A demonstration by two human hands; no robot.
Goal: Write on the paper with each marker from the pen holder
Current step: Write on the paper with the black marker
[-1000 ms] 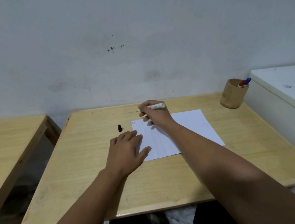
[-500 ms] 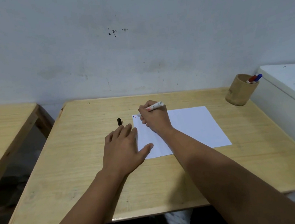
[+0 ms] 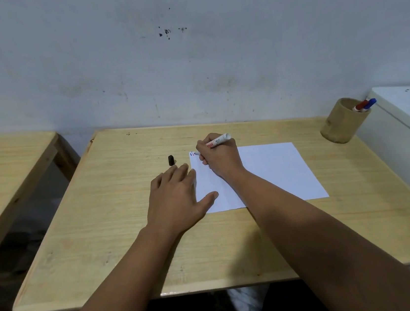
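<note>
Right hand (image 3: pixel 221 157) pinching white marker (image 3: pixel 217 141), tip at far-left corner of white paper sheet (image 3: pixel 273 172), beside small red and blue marks. Left hand (image 3: pixel 178 200) spread flat, thumb on paper's left edge.

Risks: paper may skid if left hand lifts; black cap (image 3: pixel 171 160) left of paper could roll off.

Pale wooden worktop (image 3: pixel 105 232), stained grey wall; bamboo pen holder (image 3: pixel 344 121) far right of paper holds red and blue markers.

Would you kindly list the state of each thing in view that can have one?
marker: uncapped, held tilted, tip at the paper's top left corner
black cap: off, standing on the table
paper: flat, small marks at its corner
pen holder: upright, holding two capped markers
left hand: flat, thumb on the paper
right hand: gripping the marker
</note>
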